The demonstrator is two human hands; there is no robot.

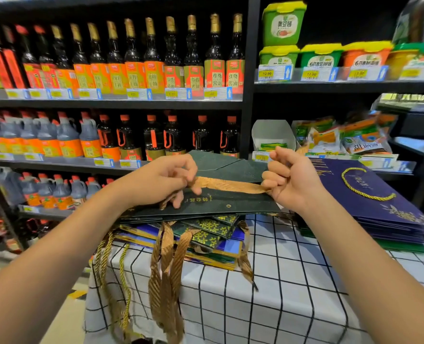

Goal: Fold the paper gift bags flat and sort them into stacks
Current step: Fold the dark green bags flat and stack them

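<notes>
A dark green paper gift bag [230, 202], folded flat, is held above a mixed pile of bags [206, 234] on the checked tablecloth. Its gold ribbon handle [228, 185] stretches between my hands. My left hand [165, 178] pinches the ribbon's left end against the bag, fingers curled. My right hand [289, 178] pinches the ribbon's right end, fingers curled. To the right lies a stack of flat navy bags [379, 202] with a gold cord handle on top, over green bags.
The table with a white, black-grid cloth [292, 281] stands in a shop aisle. Ribbon and cord handles [166, 276] hang over its front edge. Shelves of sauce bottles [131, 70] rise behind, with tubs and packets [330, 58] at the right.
</notes>
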